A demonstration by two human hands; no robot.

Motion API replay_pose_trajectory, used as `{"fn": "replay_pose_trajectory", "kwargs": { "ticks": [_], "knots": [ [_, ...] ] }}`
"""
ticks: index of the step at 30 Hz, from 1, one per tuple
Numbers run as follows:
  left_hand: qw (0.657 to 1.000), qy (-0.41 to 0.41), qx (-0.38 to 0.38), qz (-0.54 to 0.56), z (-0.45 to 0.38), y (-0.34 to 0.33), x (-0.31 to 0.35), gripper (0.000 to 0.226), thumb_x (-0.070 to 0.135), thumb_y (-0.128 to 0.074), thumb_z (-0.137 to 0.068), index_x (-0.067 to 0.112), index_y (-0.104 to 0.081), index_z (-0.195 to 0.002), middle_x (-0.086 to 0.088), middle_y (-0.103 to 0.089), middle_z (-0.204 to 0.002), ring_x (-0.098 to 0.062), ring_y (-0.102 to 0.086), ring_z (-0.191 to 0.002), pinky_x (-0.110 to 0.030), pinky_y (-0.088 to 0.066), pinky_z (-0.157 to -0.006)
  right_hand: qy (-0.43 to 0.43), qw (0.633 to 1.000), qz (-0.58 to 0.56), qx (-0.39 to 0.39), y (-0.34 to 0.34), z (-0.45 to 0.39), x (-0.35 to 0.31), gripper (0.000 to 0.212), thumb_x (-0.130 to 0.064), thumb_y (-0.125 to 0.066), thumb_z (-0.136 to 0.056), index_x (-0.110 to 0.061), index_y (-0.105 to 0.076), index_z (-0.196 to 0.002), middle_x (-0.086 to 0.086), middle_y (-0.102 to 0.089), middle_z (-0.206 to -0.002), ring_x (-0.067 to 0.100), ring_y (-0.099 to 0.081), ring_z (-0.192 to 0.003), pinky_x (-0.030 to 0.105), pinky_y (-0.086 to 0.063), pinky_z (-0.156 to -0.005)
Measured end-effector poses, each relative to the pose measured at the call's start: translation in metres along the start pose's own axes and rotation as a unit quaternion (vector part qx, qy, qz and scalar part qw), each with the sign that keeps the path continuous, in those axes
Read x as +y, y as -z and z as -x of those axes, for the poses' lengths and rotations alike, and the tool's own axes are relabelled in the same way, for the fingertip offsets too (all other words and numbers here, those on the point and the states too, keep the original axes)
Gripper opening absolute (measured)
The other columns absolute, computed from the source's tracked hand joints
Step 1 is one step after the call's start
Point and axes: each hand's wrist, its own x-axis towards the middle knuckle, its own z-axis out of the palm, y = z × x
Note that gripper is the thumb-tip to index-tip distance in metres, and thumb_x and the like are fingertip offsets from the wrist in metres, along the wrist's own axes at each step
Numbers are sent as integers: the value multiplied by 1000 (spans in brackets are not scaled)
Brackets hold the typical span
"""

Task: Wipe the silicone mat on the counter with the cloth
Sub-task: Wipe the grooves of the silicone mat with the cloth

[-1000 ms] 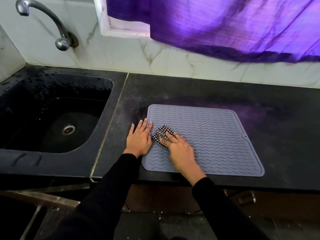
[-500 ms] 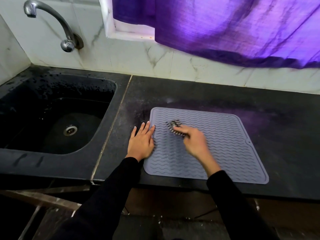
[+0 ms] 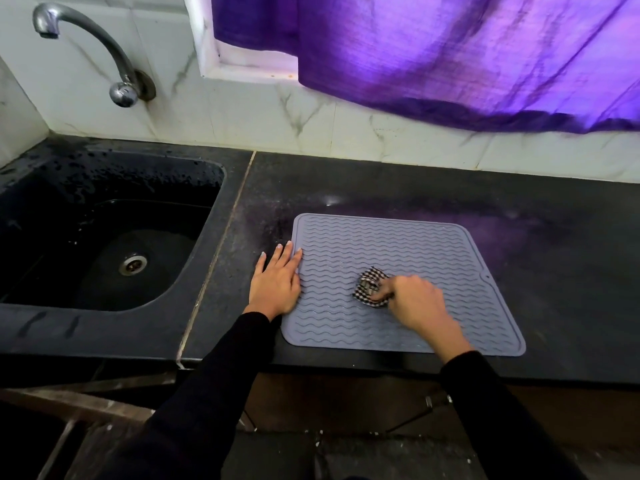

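Item 1, silicone mat point(image 3: 398, 258): grey, wave-ribbed, lying flat on the black counter point(image 3: 519, 265), its near edge close to the counter's front lip. All places below are given relative to this mat.

Item 2, checked cloth point(image 3: 367, 286): black-and-white, bunched small, pressed onto the mat's middle, slightly toward its near edge.

Item 3, right hand point(image 3: 414, 301): on the mat just right of the cloth, fingers curled closed around the bunched fabric and bearing down on it. We judge a wiping stroke to be in hand.

Item 4, left hand point(image 3: 277, 280): at the mat's left edge, flat and spread, holding nothing; palm mostly on the counter, fingertips overlapping the mat's rim. We read this as a brace.

Item 5, sink point(image 3: 104, 244): well to the mat's left, black, wet, with a drain at the bottom. Tap point(image 3: 86, 50) on the wall above it.

Item 6, purple curtain point(image 3: 450, 57): hanging beyond the mat's far edge, clear of the counter.

Risks, in our judgement:
- The mat could slide or buckle under a hard stroke, since only its left rim is pinned and the right side lies free.
- The small wad covers little surface per pass, so the corners and the grooves between ribs may be missed.
- A stroke toward us could push the mat over the counter's front lip.
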Motion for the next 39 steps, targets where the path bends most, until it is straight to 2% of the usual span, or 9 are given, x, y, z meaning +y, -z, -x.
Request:
{"fn": "replay_pose_trajectory", "kwargs": {
  "ticks": [3, 6, 9, 14, 20, 23, 27, 32, 39],
  "knots": [
    [1000, 0, -7, 5, 0, 1, 1, 76, 43, 6, -78, 24, -14, -148, 1, -9, -157, -15, -4, -145, -40, 3, -116, -95, 981, -167, 1, 29, -14, 30, 31, -15, -48, -85, -27, -75, -94, 13, -70, -103, 29, -62, -89, 33, -49, -79],
    [999, 10, 10, 40, -4, 5, 0, 58, 34, -20, -89, 22, -30, -144, -2, -23, -154, -19, -16, -143, -42, -4, -116, -155, 891, -405, 134, 35, -26, 35, 41, -3, -42, -81, -25, -74, -95, 12, -72, -103, 28, -62, -97, 33, -48, -82],
    [997, 13, 58, 50, -14, 11, 2, 68, 40, -14, -80, 17, -43, -137, -6, -41, -144, -21, -33, -135, -43, -14, -113, -61, 938, -296, 168, 14, -31, -2, 50, 5, -44, -81, -24, -66, -116, 7, -62, -127, 26, -56, -116, 26, -42, -94],
    [1000, 4, 6, 10, -22, 3, -2, 68, 40, -6, -84, 19, -23, -147, -5, -17, -156, -22, -12, -144, -43, -6, -115, 97, 992, -39, 66, -42, -18, -37, 66, 4, -46, -86, -36, -39, -138, -4, -24, -154, 22, -24, -142, 39, -22, -116],
    [1000, 10, 13, 13, -20, 2, -1, 66, 38, -7, -86, 20, -22, -147, -4, -18, -156, -19, -12, -144, -41, -4, -116, 5, 999, -29, 16, -10, -19, -42, 40, -12, -48, -89, -36, -62, -118, 6, -60, -126, 29, -56, -113, 38, -45, -92],
    [1000, 9, 15, 8, -19, 2, 1, 76, 44, 5, -80, 20, -21, -147, -3, -17, -156, -19, -11, -144, -40, -4, -116, -48, 970, -235, -35, 14, -39, -29, 28, -22, -49, -86, -21, -73, -100, 9, -69, -111, 24, -64, -86, 33, -50, -74],
    [999, 14, 27, 22, -18, 3, 1, 85, 47, 10, -73, 21, -25, -146, -3, -20, -155, -18, -12, -144, -40, -4, -116, -87, 881, -456, 88, 23, -53, -35, 47, -9, -43, -72, -26, -72, -104, 6, -70, -109, 28, -65, -99, 30, -50, -82],
    [999, 20, 32, 17, -18, 3, 2, 84, 47, 9, -73, 22, -25, -146, -2, -20, -155, -17, -12, -144, -39, -5, -115, 48, 988, -130, 60, -22, -47, -73, 49, -6, -48, -87, -38, -57, -124, -5, -46, -143, 24, -46, -128, 35, -38, -105],
    [998, 23, 42, 33, -19, 3, -1, 81, 47, 5, -75, 23, -29, -144, -2, -24, -154, -16, -15, -143, -37, -5, -116, 39, 997, 17, 62, -42, -41, -82, 54, -5, -46, -92, -30, -38, -139, 2, -18, -156, 30, -16, -143, 44, -18, -117]
  ]
}}
